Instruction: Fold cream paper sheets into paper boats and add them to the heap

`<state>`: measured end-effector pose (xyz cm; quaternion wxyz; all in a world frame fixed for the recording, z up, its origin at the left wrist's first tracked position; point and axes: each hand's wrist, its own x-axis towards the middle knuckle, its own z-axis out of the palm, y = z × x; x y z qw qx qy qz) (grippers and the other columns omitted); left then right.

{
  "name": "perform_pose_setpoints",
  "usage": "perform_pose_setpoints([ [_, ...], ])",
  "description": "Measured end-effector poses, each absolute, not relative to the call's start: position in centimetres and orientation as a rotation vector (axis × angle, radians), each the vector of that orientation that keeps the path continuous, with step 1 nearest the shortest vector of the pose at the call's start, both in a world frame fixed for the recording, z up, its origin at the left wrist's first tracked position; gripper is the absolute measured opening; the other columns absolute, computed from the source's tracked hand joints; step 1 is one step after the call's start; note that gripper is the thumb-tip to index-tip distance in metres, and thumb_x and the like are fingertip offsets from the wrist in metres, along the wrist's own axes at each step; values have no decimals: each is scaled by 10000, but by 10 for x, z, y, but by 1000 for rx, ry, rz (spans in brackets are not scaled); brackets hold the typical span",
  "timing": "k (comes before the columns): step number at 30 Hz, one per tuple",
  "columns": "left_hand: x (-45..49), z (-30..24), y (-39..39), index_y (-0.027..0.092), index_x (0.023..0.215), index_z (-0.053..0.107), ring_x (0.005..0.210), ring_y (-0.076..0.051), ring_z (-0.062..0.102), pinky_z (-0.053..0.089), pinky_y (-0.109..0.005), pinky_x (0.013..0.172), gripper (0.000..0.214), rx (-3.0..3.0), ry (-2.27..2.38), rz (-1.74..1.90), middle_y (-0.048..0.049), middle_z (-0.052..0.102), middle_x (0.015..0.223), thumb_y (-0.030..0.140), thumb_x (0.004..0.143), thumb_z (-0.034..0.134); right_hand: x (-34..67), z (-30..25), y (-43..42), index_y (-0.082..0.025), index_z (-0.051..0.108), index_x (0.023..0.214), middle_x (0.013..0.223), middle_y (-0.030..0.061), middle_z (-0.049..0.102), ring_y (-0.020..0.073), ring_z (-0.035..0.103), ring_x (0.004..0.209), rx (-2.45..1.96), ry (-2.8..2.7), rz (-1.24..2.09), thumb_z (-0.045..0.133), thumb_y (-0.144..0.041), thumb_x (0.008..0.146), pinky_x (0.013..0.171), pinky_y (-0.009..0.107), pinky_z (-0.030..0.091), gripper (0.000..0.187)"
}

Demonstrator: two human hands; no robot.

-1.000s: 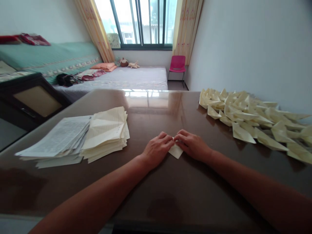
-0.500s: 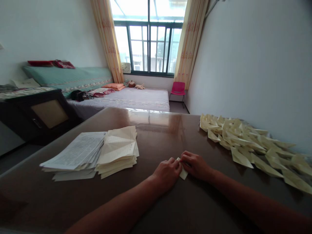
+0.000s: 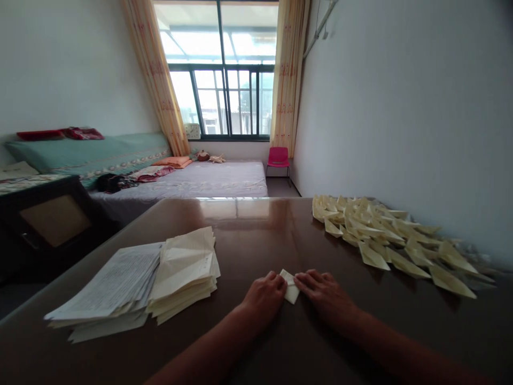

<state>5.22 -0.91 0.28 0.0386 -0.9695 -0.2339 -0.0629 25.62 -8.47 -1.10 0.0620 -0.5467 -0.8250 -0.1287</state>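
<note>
A small cream-coloured folded paper (image 3: 291, 291) lies on the brown tabletop between my two hands, a crease band crossing its middle. My left hand (image 3: 265, 297) is closed at its left edge, fingers curled and thumb side against the paper. From the right, my right hand (image 3: 325, 294) holds the opposite edge with its fingertips, fingers pressed together; its thumb is hidden. Off to the right sits a pile of folded paper boats (image 3: 372, 227). Left of my hands rest a stack of cream sheets (image 3: 186, 267) and a stack of printed white sheets (image 3: 114, 280), partly overlapping.
The glossy brown table (image 3: 248, 240) reaches toward a bed (image 3: 224, 179) under the window. A pink chair (image 3: 278, 157) stands by the right wall. At the far left is a dark cabinet (image 3: 56, 219).
My hands have moved slightly apart, so more of the folded paper shows between them. The view has tilted up and shifted right; the stacks and the boat pile look unmoved on the table.
</note>
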Motion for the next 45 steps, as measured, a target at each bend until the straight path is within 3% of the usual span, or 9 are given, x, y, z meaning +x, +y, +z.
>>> perform_pose_setpoints([
  [7,52,14,-11,97,1087,612,934,-233,548,496,-327,777,234,-2980,-712,-36,-114,622,1010,147,899,483,255,-2,-92,-226,530,1289,1305,81,577,244,507,1157,-1762,-2440,-285,456,-98,880,837,367,413,435],
  [12,57,22,-6,88,1033,639,920,-234,554,470,-330,788,242,-3015,-645,29,-140,625,1006,149,905,442,245,31,-61,-205,664,930,1015,93,680,255,608,980,-1927,-2463,62,469,-201,887,764,358,429,200],
  [16,63,30,-1,104,964,673,913,-229,570,459,-329,820,244,-3067,-615,141,-128,644,953,152,898,443,233,42,-29,-161,612,1040,999,129,689,268,651,920,-2027,-2333,295,547,-358,852,707,323,430,280],
  [21,69,39,8,140,938,697,895,-225,602,460,-316,795,206,-3107,-787,191,-103,661,946,168,858,509,231,29,-11,-193,639,932,907,94,717,267,673,848,-2073,-2225,393,606,-407,777,607,284,385,266],
  [25,64,28,21,229,864,703,828,-175,607,437,-255,712,128,-3189,-967,20,-24,657,853,228,832,579,239,14,-7,-227,648,842,843,30,717,203,656,779,-1995,-2096,540,623,-372,732,566,249,317,184],
  [34,49,-9,34,223,728,644,704,-106,580,407,-198,632,130,-3309,-1063,-569,15,613,776,264,844,604,230,-4,-14,-197,577,829,778,-5,668,132,585,692,-1702,-1854,669,598,-283,738,593,222,338,127],
  [37,49,-11,37,221,856,616,725,-117,598,448,-211,662,51,-3277,-1138,-697,-3,615,902,241,861,569,228,0,-14,-198,585,833,788,-1,669,139,593,711,-1652,-1813,696,591,-266,751,616,221,364,106],
  [40,51,-8,38,222,1083,551,772,-124,609,477,-231,733,219,-3289,-1160,-777,-33,595,1094,224,863,559,231,4,-12,-199,598,828,790,-5,673,141,601,723,-1613,-1791,749,600,-229,737,626,217,383,96],
  [45,52,0,39,224,1041,595,823,-161,605,468,-253,744,174,-3297,-1244,-789,-21,632,928,259,874,562,232,2,-9,-196,570,869,807,-7,666,144,608,744,-1548,-1700,772,600,-211,745,663,230,406,129],
])
